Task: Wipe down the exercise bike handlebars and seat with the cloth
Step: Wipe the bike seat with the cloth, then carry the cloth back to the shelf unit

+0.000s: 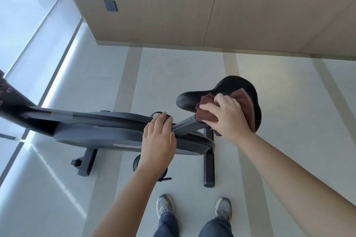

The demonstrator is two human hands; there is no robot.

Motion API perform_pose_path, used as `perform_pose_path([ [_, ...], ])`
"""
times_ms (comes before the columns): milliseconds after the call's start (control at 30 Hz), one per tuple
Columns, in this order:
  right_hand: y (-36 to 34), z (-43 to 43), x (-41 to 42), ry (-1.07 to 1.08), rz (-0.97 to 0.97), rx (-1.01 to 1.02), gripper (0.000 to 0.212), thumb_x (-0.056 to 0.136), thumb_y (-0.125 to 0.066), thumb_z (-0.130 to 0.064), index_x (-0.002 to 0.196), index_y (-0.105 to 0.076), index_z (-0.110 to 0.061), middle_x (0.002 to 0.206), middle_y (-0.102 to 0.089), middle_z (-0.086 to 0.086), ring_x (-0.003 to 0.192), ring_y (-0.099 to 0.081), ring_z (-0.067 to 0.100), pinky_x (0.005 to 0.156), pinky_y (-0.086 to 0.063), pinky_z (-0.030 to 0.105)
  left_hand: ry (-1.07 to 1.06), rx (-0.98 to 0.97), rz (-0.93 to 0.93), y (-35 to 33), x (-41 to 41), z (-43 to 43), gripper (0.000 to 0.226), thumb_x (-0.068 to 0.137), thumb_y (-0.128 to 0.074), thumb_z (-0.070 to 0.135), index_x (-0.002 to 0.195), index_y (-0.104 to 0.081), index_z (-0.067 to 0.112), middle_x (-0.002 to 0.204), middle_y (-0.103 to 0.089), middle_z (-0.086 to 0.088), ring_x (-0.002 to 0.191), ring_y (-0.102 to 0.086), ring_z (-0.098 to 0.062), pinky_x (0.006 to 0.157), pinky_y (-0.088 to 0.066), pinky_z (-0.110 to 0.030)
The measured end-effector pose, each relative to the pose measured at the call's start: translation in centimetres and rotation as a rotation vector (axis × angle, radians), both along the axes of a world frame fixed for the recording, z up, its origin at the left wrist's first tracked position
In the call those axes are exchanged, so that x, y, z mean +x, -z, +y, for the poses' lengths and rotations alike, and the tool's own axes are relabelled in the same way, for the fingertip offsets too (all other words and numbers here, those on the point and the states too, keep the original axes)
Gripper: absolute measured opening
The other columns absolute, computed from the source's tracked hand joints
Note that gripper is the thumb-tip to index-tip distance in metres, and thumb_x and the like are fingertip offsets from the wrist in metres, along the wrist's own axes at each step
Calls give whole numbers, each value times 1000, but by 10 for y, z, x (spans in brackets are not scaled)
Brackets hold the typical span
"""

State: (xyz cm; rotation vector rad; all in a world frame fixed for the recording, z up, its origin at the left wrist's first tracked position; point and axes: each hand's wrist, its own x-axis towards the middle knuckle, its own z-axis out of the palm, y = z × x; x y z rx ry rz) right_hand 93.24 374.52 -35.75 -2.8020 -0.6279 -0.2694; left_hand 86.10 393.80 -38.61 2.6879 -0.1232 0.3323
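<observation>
Seat step now: right hand (227, 113) fingers curl around the brown cloth (210, 110) on the seat (229, 85), left hand (159, 136) flat-fingered beside it, probably sweeping rearward next.

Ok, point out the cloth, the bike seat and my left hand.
cloth (207, 116), head view, bunched front part.
seat (187, 98), head view, bare nose.
left hand (159, 140), head view, back of hand.

- We see an indoor exercise room: an exercise bike (123, 131) stands on a pale floor (173, 67).
- Wood-panelled wall (192, 5), bright window (28, 25).
</observation>
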Motion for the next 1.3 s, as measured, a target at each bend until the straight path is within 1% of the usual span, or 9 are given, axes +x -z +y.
perform_pose_path([
  [133, -2, 35, 15, 67, 21, 58, 37, 69, -79, -25, 103, -68, -15, 86, -54, 16, 80, -54, 35, 75, -43, 42, -6, -25, 11, -2, -8, -2, 42, 66, -72, -6, 107, -61, -4, 116, -60, -23, 107, -56, -40, 88, -44, -52],
  [300, 2, 1, -2, -6, -102, -222, 47, 56, -85, -20, 99, -68, -14, 74, -53, 14, 61, -53, 31, 56, -45, 35, -14, -52, 28, -9, -7, -5, 40, 68, -70, -7, 108, -61, -5, 117, -59, -23, 108, -56, -41, 88, -44, -52],
  [367, 3, -17, -12, 55, -114, -227, 46, 55, -86, -21, 97, -69, -14, 72, -52, 13, 59, -52, 30, 53, -44, 34, 18, -40, 26, -14, -2, -13, 40, 69, -69, -6, 108, -60, -5, 117, -59, -23, 108, -56, -41, 88, -44, -52],
  [500, 2, -34, -31, 201, -51, -118, 44, 59, -85, -26, 99, -69, -15, 73, -52, 12, 62, -54, 31, 55, -45, 34, 107, -23, 17, -27, 5, -34, 39, 71, -67, -5, 109, -59, -3, 121, -57, -22, 111, -54, -40, 88, -44, -50],
  [667, 7, -48, -62, 383, 17, 203, 42, 64, -83, -18, 103, -68, -12, 80, -53, 14, 71, -56, 34, 60, -52, 39, 194, -14, 24, -36, 7, -60, 39, 73, -66, -5, 111, -59, -5, 123, -55, -24, 112, -52, -41, 89, -43, -52],
  [900, -4, -48, -75, 487, 127, 292, 40, 74, -75, -25, 111, -63, -18, 93, -54, 10, 86, -56, 29, 70, -46, 34, 318, -10, -17, -52, 8, -89, 37, 70, -67, -8, 107, -61, -7, 118, -58, -26, 111, -54, -42, 90, -43, -53],
  [1067, -22, -74, -110, 730, 156, 612, 40, 77, -72, -24, 115, -59, -25, 100, -50, 3, 97, -56, 23, 83, -48, 36, 428, 74, -101, -62, 4, -109, 36, 69, -69, -6, 104, -63, -7, 115, -60, -25, 111, -54, -42, 89, -44, -53],
  [1200, -50, -106, -131, 796, 79, 608, 40, 77, -72, -23, 115, -59, -28, 98, -48, 1, 93, -57, 25, 77, -52, 45, 532, 118, -131, -71, -8, -139, 34, 69, -72, 2, 103, -64, -3, 115, -61, -22, 113, -53, -41, 90, -42, -55],
  [1300, -72, -133, -146, 845, 26, 474, 41, 77, -72, -25, 116, -60, -27, 93, -46, 2, 87, -56, 27, 73, -51, 42, 598, 101, -148, -85, -16, -171, 35, 69, -73, 7, 101, -65, -1, 115, -62, -20, 114, -53, -40, 91, -41, -56],
])
